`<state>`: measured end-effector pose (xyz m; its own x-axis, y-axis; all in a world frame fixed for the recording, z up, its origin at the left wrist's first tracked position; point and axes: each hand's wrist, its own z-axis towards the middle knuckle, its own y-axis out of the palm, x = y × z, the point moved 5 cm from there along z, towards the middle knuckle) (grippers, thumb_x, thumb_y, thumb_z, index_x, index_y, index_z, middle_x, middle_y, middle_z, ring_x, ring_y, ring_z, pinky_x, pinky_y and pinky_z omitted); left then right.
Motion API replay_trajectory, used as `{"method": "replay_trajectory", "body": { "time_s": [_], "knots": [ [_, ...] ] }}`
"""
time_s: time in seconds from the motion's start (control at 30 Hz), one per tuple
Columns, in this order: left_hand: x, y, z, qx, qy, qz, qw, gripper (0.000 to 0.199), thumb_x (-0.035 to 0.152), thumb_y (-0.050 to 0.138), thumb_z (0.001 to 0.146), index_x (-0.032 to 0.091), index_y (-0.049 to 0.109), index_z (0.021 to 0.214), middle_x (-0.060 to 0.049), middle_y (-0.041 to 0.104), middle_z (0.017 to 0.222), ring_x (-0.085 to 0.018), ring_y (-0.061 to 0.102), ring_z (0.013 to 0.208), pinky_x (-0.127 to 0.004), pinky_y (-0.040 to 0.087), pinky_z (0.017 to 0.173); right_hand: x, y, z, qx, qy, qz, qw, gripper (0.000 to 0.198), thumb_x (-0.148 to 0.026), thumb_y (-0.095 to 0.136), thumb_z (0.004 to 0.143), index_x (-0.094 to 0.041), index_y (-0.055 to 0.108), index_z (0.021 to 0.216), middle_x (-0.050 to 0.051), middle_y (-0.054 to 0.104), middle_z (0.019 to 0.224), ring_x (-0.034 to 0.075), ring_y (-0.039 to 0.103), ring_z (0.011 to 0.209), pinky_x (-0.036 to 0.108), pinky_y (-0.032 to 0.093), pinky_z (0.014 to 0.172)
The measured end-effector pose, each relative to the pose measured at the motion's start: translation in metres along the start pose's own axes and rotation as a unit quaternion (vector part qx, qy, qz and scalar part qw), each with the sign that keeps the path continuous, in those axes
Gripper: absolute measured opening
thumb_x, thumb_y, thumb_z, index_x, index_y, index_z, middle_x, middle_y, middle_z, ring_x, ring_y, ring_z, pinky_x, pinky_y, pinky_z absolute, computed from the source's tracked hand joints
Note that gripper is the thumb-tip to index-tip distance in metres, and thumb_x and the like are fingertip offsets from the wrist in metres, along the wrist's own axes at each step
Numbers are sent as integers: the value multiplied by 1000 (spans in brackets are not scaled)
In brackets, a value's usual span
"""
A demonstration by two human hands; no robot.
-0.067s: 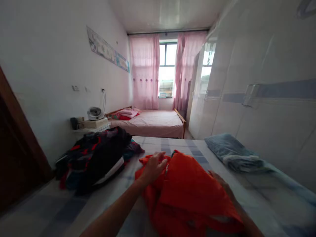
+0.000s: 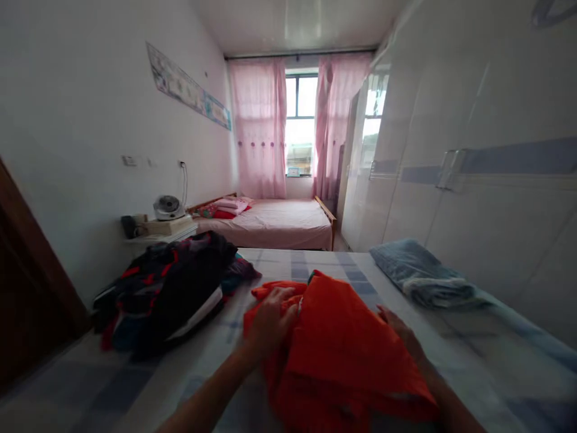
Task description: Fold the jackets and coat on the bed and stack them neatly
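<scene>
An orange garment point(image 2: 345, 337), partly folded, lies on the checked bed sheet in front of me. My left hand point(image 2: 271, 322) rests on its left part with the fingers stretched and apart. At the garment's right edge is my right hand point(image 2: 403, 334), fingers extended along the cloth and touching it. A small dark green patch shows at the garment's far tip. Its near folds run down to the bottom of the view.
A heap of dark clothes point(image 2: 180, 294) lies to the left on the bed. Folded blue-grey cloth point(image 2: 415, 270) is at the right, near the white wardrobe point(image 2: 487, 228). A small fan point(image 2: 169, 207) stands beyond the heap; a pink-covered bed point(image 2: 279, 222) is farther off.
My left hand has slid slightly toward me over the garment. My right hand has hardly moved. The whole view has shifted a little to the right.
</scene>
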<state>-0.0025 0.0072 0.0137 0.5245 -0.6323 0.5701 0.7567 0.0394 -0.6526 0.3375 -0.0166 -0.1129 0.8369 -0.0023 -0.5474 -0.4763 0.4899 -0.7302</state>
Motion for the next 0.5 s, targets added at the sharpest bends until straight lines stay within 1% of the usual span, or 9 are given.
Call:
{"method": "replay_trajectory", "body": {
  "time_s": [0.07, 0.17, 0.2, 0.23, 0.27, 0.33, 0.4, 0.47, 0.5],
  "knots": [
    [0, -7, -36, -29, 38, 19, 999, 35, 36, 51, 85, 22, 55, 117, -9, 56, 123, -24, 50, 117, -40, 41, 99, -7, -4, -3, 2, 7, 26, 1000, 54, -36, 38, 80, -22, 43, 132, 12, 54, 127, 25, 55, 111, 43, 45, 93],
    [-6, -8, -78, -90, 141, 75, 983, 80, 61, 66, 66, 24, 43, 132, -13, 44, 137, -34, 42, 124, -47, 39, 101, -27, -18, -7, -20, -17, 98, 995, 63, -39, 46, 79, -28, 32, 139, 10, 42, 138, 25, 54, 111, 41, 48, 88],
    [-10, -6, -87, -109, 165, 90, 976, 91, 64, 68, 60, 24, 39, 136, -14, 42, 139, -35, 41, 125, -47, 40, 100, -38, -22, -8, -39, -35, 114, 992, 64, -40, 49, 78, -29, 32, 139, 10, 39, 141, 25, 51, 115, 41, 47, 90],
    [-14, -4, -93, -126, 177, 102, 971, 92, 63, 69, 59, 24, 38, 137, -14, 42, 139, -35, 42, 125, -46, 40, 100, -51, -26, -9, -62, -56, 123, 989, 62, -40, 51, 78, -29, 37, 137, 9, 36, 143, 25, 48, 119, 41, 45, 93],
    [-18, -1, -96, -141, 180, 111, 967, 84, 58, 69, 64, 25, 39, 136, -13, 44, 138, -33, 44, 123, -44, 41, 99, -65, -30, -10, -90, -81, 126, 985, 56, -39, 52, 77, -29, 45, 132, 8, 36, 143, 25, 44, 123, 41, 42, 97],
    [-19, 5, -95, -166, 180, 111, 963, 51, 41, 61, 78, 28, 50, 127, -10, 53, 130, -27, 50, 118, -38, 42, 98, -95, -36, -13, -132, -126, 123, 975, 38, -35, 54, 76, -28, 62, 113, 6, 43, 139, 26, 41, 126, 42, 36, 102],
    [-10, 4, -88, -172, 183, 73, 965, 28, 31, 50, 87, 27, 61, 112, -8, 63, 116, -24, 55, 110, -35, 43, 95, -118, -44, -12, -137, -141, 129, 972, 26, -31, 55, 74, -24, 69, 95, 8, 57, 126, 26, 47, 120, 42, 37, 101],
    [2, -7, -76, -155, 148, -5, 977, 26, 31, 42, 90, 22, 66, 94, -7, 69, 96, -21, 62, 92, -29, 48, 83, -128, -58, -6, -104, -105, 137, 979, 25, -29, 53, 71, -22, 69, 89, 8, 67, 108, 26, 58, 105, 39, 45, 91],
    [6, -18, -68, -134, 103, -49, 984, 30, 34, 40, 91, 20, 66, 85, -6, 68, 85, -19, 62, 81, -27, 49, 75, -128, -67, -1, -80, -75, 139, 984, 26, -29, 51, 70, -21, 69, 89, 8, 69, 100, 25, 61, 95, 37, 49, 83]
  ]
}}
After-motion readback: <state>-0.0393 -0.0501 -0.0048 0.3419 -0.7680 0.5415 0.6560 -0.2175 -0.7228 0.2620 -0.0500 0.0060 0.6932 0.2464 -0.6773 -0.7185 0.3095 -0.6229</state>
